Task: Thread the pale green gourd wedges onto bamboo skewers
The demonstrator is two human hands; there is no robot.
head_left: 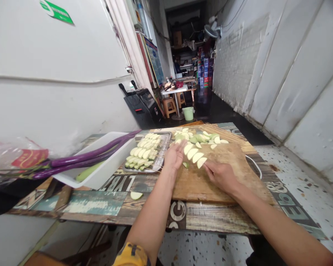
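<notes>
Where the white tub (111, 167) stands: left part of the table (91, 205), set at a slant; its near corner leaves a strip of tabletop before the near edge.
Purple eggplants (77, 159): laid lengthwise across the tub, reaching past its left end and up to its far right corner.
Loose slice (135, 195): alone on the tabletop between tub and board, close to the near edge; open room around it.
Metal tray (165, 145): right of the tub, filled with pale pieces (145, 148) in rows; its right rim lies close to the left hand (174, 157).
Left hand: fingers extended, not closed on anything; raised over the board's left edge, near the slices.
Row of slices (198, 157): held between the hands over the board's left half. Long axis diagonal, far end pointing up and left past the left fingers, near end pointing at the right hand (220, 173). Any stick through it cannot be made out.
Heap of slices (201, 137): along the board's far edge, limiting room there.
Right hand: fingertips together, pinched on the row's near end; exact contact hidden.
Cutting board (194, 186): open wood from the row to its near edge and right side.
Thin sticks (229, 133): bundled at the table's far right.
</notes>
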